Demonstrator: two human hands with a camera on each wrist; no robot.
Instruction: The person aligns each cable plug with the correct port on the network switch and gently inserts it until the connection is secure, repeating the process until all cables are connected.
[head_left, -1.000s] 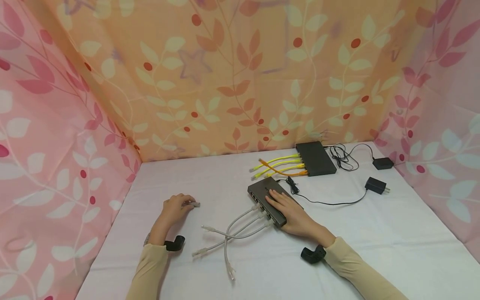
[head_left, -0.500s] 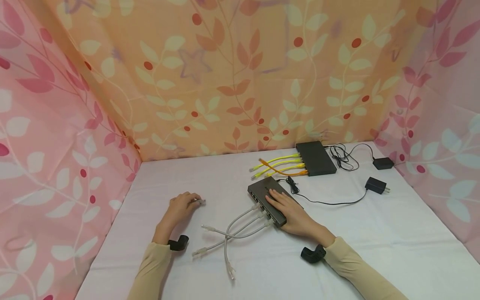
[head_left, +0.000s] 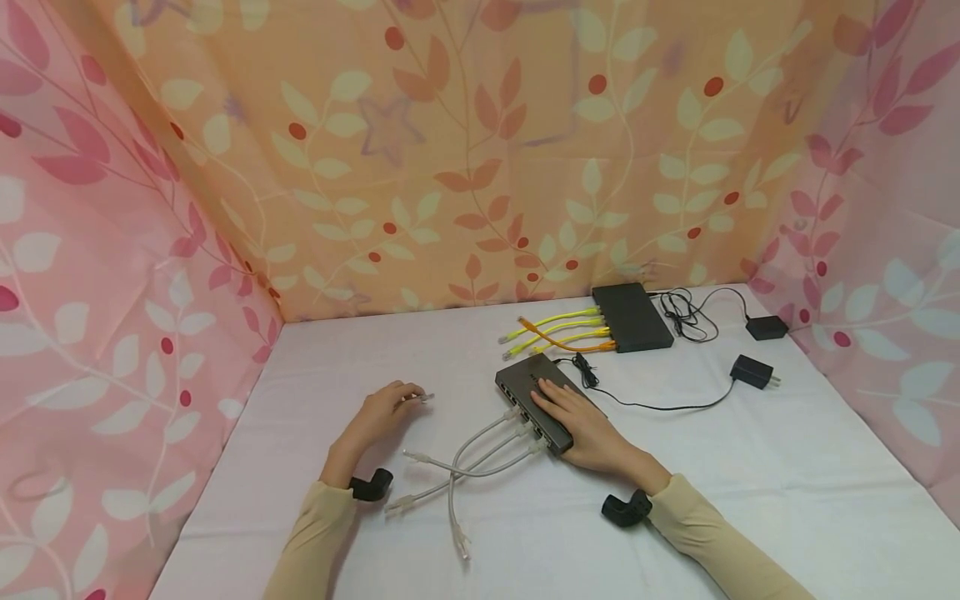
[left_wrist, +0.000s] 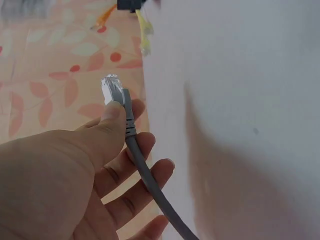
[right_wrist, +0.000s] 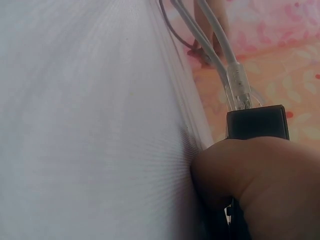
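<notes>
In the left wrist view, my left hand (left_wrist: pixel 65 165) pinches a grey network cable (left_wrist: pixel 159 195) just behind its clear plug (left_wrist: pixel 112 89), thumb against fingertips. The cable trails down past the other loosely curled fingers. In the head view this hand (head_left: pixel 384 414) hovers left of a dark network switch (head_left: pixel 543 400), plug toward it. My right hand (head_left: pixel 592 429) lies over the switch top, its fingers spread and fairly straight; the wrist view shows it against the switch's edge (right_wrist: pixel 257 122). Several grey cables (head_left: pixel 451 500) run from the switch's ports, their free plugs on the table.
Behind stands a second black network box (head_left: pixel 633 317) with yellow cables (head_left: pixel 558 318) and an orange cable (head_left: pixel 562 342) plugged in. Two black power adapters (head_left: pixel 752 371) with cords lie at the right. Patterned curtains (head_left: pixel 450 167) enclose the white table (head_left: pixel 337 550).
My left hand has moved right and slightly away from me, carrying the cable plug closer to the switch. The right hand and the switch have stayed in place.
</notes>
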